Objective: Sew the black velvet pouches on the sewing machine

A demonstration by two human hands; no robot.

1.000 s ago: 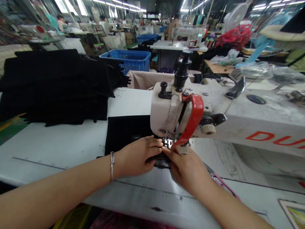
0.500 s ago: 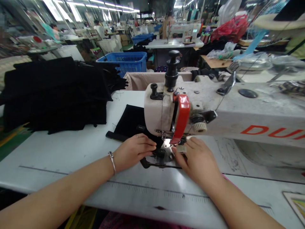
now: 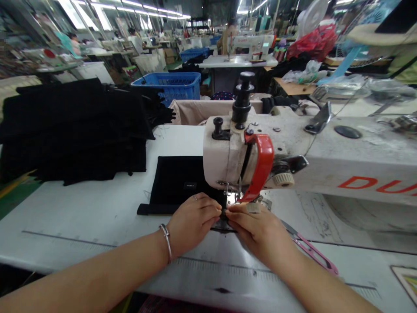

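Note:
A black fabric piece [image 3: 176, 176] with a small label [image 3: 190, 185] lies flat on the machine table, partly hidden behind the sewing machine head [image 3: 216, 152]. Its near edge has a folded band [image 3: 153, 209] that sticks out at the left. My left hand [image 3: 195, 224], with a bracelet at the wrist, pinches this near edge just left of the presser foot [image 3: 231, 199]. Close against it, in front of the foot, my right hand [image 3: 257, 228] has its fingertips closed on the fabric's right end. Pink-handled scissors [image 3: 317, 255] lie beside my right wrist.
A tall stack of black fabric pieces [image 3: 74, 130] covers the table's left side. Behind the table stand a cloth-lined bin [image 3: 187, 112] and a blue basket [image 3: 169, 84]. A ruler marking [image 3: 208, 263] runs along the front. Other machines and people are farther back.
The fabric has turned squarer to the table and come nearer. My left hand has shifted right; my right hand has come from beside the foot to its front. The scissors now show.

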